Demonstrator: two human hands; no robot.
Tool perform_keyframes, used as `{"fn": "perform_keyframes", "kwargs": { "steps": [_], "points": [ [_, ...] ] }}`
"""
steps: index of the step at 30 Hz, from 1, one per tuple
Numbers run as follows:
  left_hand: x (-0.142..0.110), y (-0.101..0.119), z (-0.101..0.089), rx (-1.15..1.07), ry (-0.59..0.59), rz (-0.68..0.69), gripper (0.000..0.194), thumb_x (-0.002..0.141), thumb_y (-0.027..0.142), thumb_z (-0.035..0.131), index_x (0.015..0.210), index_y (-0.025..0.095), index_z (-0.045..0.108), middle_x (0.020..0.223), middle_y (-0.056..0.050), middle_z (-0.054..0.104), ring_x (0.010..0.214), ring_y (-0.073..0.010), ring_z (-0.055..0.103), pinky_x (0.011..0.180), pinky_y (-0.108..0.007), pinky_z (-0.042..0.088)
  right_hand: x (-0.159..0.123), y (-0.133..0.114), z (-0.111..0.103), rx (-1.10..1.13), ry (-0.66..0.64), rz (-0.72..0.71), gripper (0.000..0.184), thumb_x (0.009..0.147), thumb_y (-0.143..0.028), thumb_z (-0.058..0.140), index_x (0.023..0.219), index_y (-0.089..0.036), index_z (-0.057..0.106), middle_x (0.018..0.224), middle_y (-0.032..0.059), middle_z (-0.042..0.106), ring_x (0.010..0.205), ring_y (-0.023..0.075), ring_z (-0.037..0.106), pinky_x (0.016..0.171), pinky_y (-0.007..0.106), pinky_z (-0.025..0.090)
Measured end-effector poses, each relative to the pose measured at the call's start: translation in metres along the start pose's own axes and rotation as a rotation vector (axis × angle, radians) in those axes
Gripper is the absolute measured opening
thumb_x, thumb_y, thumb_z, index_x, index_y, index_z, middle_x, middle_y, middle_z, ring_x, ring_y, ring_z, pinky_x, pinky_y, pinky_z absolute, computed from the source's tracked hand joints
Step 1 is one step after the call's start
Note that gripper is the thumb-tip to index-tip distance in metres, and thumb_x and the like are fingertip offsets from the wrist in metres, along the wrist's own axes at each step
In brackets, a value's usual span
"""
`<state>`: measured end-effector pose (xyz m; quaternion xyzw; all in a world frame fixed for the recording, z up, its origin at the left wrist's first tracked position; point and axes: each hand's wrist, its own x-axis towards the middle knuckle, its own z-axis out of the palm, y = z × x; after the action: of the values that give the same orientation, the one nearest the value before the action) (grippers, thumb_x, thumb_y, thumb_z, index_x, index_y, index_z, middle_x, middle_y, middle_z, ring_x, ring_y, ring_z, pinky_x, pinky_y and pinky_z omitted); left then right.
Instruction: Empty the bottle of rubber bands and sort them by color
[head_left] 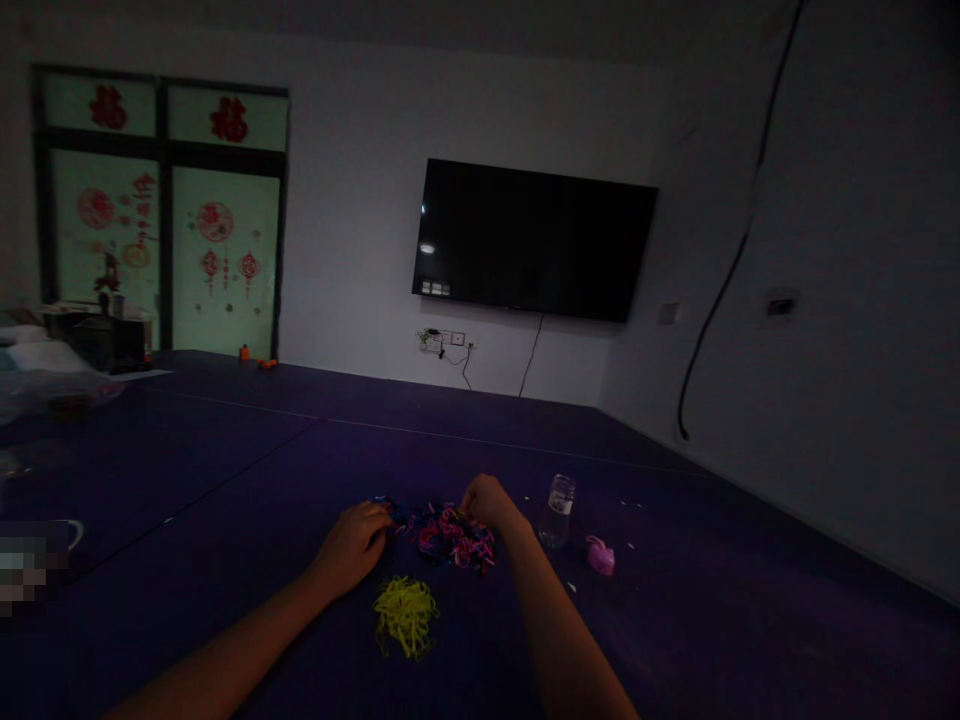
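Note:
A tangled pile of pink, blue and dark elastic bands lies on the purple tabletop between my hands. My left hand rests palm down at the left edge of the pile, its fingers bent and the thumb apart from them. My right hand reaches over the pile's right side with its fingers closed and pointing down; what they pinch is hidden. Nearer to me sits a separate heap of yellow elastic bands, which neither hand touches.
An upright clear bottle and a pink, crumpled-looking thing stand right of my right arm. Small white scraps are scattered nearby. At the left are plastic bags and a partly blurred-out object with a white handle.

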<state>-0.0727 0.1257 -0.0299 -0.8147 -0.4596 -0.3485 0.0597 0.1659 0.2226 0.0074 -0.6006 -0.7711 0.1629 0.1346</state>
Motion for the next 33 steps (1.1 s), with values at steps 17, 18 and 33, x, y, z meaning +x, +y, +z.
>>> {"fn": "perform_keyframes", "kwargs": {
  "steps": [17,18,33],
  "points": [
    [0.0,-0.002,0.002,-0.011,0.005,-0.006,0.024,0.075,0.006,0.045,0.081,0.019,0.065,0.088,-0.005,0.066,0.09,-0.0187,0.059,0.08,-0.032,0.045,-0.003,-0.003,0.008,-0.106,0.131,-0.042,0.009,0.065,-0.017,0.069,0.072,-0.016,0.074,0.077,0.0093,0.072,0.077,0.0185,0.067,0.059,0.017,0.042],
    [0.0,-0.002,0.002,-0.011,0.003,-0.008,0.024,0.075,0.006,0.045,0.081,0.019,0.065,0.087,-0.005,0.066,0.09,-0.0188,0.059,0.08,-0.032,0.045,-0.004,-0.004,0.009,-0.114,0.134,-0.032,0.009,0.064,-0.018,0.07,0.072,-0.016,0.074,0.077,0.0096,0.072,0.076,0.0186,0.067,0.058,0.017,0.042],
    [0.001,0.0,0.0,-0.029,0.007,-0.001,0.025,0.076,0.006,0.045,0.084,0.018,0.065,0.089,-0.006,0.066,0.09,-0.0188,0.059,0.081,-0.033,0.046,-0.011,-0.014,0.012,-0.135,0.142,-0.018,0.01,0.069,-0.016,0.066,0.074,-0.017,0.074,0.078,0.0085,0.072,0.076,0.0176,0.067,0.055,0.017,0.041]
  ]
}}
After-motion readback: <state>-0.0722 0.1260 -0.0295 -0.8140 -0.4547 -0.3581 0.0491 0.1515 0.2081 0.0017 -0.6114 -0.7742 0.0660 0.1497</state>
